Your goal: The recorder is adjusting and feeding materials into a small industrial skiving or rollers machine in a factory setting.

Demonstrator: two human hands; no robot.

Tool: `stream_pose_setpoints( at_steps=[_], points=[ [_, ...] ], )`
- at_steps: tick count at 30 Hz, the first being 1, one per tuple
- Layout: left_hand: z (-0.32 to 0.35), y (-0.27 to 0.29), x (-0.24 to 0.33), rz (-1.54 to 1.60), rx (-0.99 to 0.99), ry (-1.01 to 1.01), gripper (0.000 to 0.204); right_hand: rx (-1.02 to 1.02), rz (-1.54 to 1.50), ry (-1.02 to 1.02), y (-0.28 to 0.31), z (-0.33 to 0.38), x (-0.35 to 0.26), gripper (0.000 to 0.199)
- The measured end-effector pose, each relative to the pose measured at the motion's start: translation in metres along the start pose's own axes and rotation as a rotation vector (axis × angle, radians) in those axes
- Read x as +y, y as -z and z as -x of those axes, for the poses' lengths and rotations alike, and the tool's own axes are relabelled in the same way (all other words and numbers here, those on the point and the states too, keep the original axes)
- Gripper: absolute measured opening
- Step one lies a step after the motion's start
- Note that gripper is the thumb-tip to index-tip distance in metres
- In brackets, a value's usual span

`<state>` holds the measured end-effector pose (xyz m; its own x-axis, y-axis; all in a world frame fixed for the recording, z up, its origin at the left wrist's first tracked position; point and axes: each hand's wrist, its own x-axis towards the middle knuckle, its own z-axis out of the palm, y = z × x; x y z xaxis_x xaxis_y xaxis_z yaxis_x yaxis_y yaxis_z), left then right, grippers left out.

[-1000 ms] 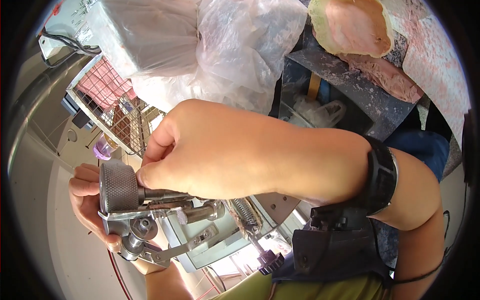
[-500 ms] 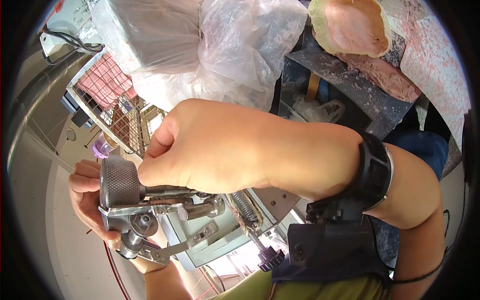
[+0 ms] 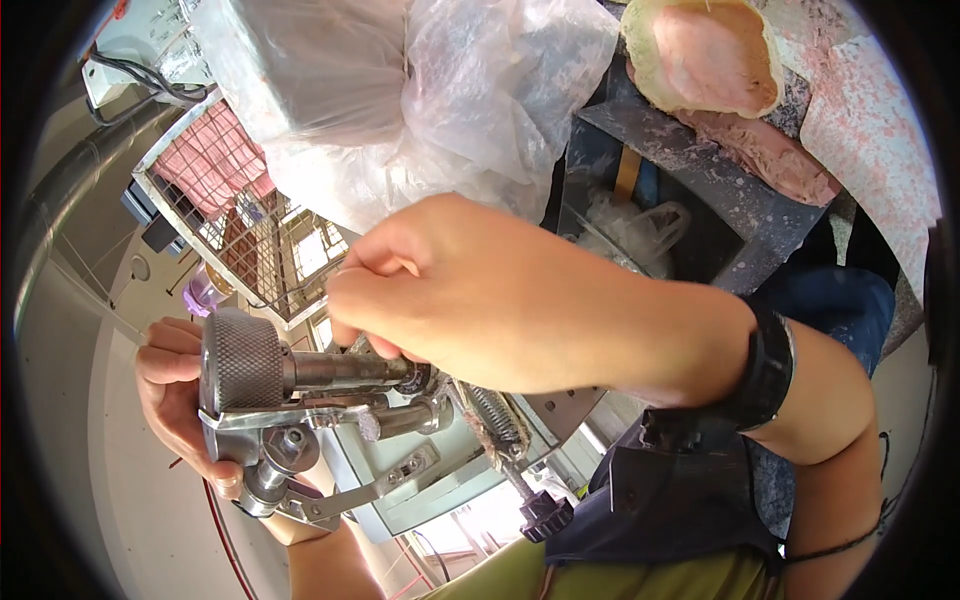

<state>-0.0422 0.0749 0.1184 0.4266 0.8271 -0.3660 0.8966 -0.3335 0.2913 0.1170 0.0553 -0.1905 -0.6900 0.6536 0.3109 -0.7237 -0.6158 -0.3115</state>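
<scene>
1. Knurled metal drum [image 3: 242, 362] is seen at the left, on the end of a metal shaft [image 3: 345, 371].
2. Its outer end is cupped by the left hand [image 3: 168, 398], with fingers bent at the upper edge and the thumb lower down; how firmly it is gripped cannot be told.
3. The drum is probably best steadied from this end with even pressure, so that the shaft is not loaded sideways.
4. Over the shaft, the right hand [image 3: 455, 295] is held with fingers curled and thumb and forefinger drawn together; whether anything is pinched, or the shaft touched, cannot be told.
5. Small, careful finger movements seem called for there, since the space below is crowded by a flat metal plate [image 3: 285, 414] and a coil spring [image 3: 487, 418].
6. The black wristband [image 3: 768, 365] is best kept clear of the dark ribbed knob [image 3: 546, 516] nearer the body.
7. Farther out, a wire basket [image 3: 222, 243] and a cloudy plastic bag [image 3: 330, 110] are seen; loose plastic is best kept off the drum.
</scene>
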Motion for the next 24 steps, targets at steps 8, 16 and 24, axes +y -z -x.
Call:
stream_pose_setpoints(
  at_steps=[8,16,24],
  points=[
    [-0.001,-0.013,0.006,-0.027,0.036,0.019,0.088,0.147,-0.055,0.224,-0.028,0.011,0.01,0.012],
    [-0.002,0.001,0.003,-0.04,-0.069,-0.002,0.092,0.153,-0.335,-0.006,-0.035,0.011,0.005,0.011],
    [0.0,0.01,-0.001,-0.074,-0.11,-0.023,0.098,0.088,-0.396,-0.112,-0.029,0.01,0.0,0.018]
  ],
)
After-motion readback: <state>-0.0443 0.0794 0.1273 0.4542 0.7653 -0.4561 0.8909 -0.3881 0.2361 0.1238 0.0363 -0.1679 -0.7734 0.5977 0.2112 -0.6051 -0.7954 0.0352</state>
